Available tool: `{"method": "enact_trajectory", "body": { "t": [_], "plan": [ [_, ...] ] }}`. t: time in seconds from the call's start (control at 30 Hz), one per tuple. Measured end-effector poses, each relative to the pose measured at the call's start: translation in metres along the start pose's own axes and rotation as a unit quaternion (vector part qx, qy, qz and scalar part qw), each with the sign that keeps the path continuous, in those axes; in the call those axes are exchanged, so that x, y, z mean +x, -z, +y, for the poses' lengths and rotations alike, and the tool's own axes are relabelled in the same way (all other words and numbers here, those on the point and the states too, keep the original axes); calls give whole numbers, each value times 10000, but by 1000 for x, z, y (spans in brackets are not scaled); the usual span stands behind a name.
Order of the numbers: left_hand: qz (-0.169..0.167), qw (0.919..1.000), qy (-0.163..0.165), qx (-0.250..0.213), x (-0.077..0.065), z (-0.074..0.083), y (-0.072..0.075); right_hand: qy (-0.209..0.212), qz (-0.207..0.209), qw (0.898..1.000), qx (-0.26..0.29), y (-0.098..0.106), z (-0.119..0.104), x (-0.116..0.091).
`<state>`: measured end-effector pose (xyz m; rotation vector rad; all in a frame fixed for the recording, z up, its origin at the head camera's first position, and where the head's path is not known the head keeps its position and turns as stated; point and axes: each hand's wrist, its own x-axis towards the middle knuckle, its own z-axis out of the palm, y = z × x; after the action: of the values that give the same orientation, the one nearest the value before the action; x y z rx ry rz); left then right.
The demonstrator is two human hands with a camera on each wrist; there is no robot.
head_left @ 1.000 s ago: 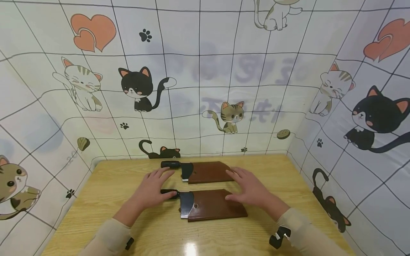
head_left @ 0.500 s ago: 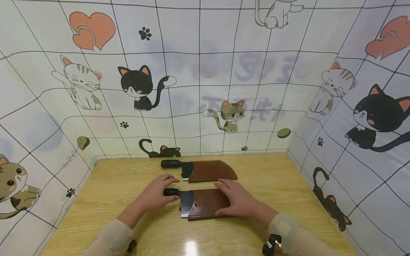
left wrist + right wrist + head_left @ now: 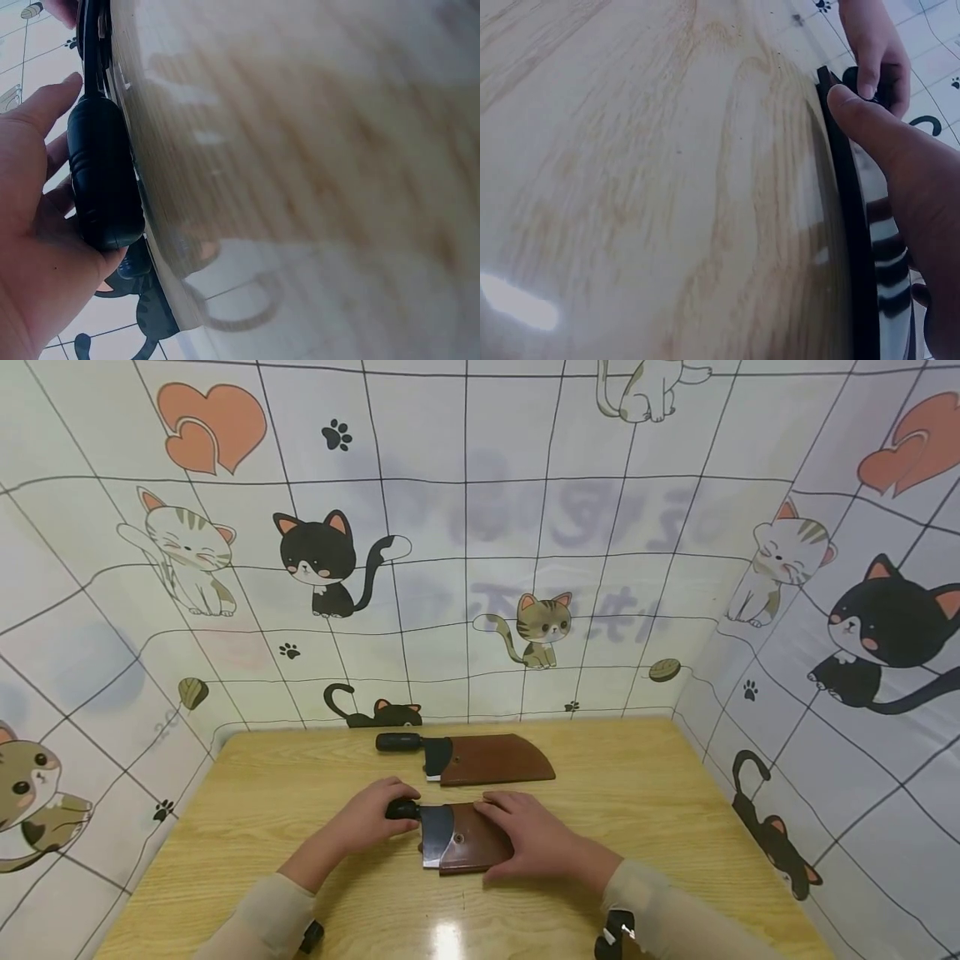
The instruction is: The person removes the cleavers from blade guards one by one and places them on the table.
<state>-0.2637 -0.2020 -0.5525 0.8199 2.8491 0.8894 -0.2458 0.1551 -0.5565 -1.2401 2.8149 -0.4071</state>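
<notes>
Front sheath (image 3: 480, 843) — smooth leather by look, showing soft gloss. Left of front sheath, bare blade (image 3: 437, 835) gleaming like polished metal, black handle (image 3: 105, 176) looking like smooth plastic. Under front sheath, wood-grained tabletop (image 3: 570, 927) mirroring light — glossy. Beyond front sheath, wall covering (image 3: 427, 452) rippling like thin cloth.

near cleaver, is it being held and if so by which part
The near cleaver is held by its black handle, in the left grip. The right grip spans the brown sheath; whether it clamps there cannot be told.
</notes>
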Motion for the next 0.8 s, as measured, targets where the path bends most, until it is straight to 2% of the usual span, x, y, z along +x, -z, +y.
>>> {"method": "enact_trajectory", "body": {
  "t": [0.3,0.47,0.67,0.8],
  "plan": [
    [72,9999,-106,58,1,-1,-8,-86,22,10000,0,-13,0,0],
    [119,9996,157,179,1,1,-12,-59,117,9999,8,-19,1,1],
    [237,9976,573,315,4,10,-8,96,347,9992,-198,-23,5,7],
    [235,9965,643,485,6,12,-6,107,373,9990,-232,-23,7,11]
  ]
}}
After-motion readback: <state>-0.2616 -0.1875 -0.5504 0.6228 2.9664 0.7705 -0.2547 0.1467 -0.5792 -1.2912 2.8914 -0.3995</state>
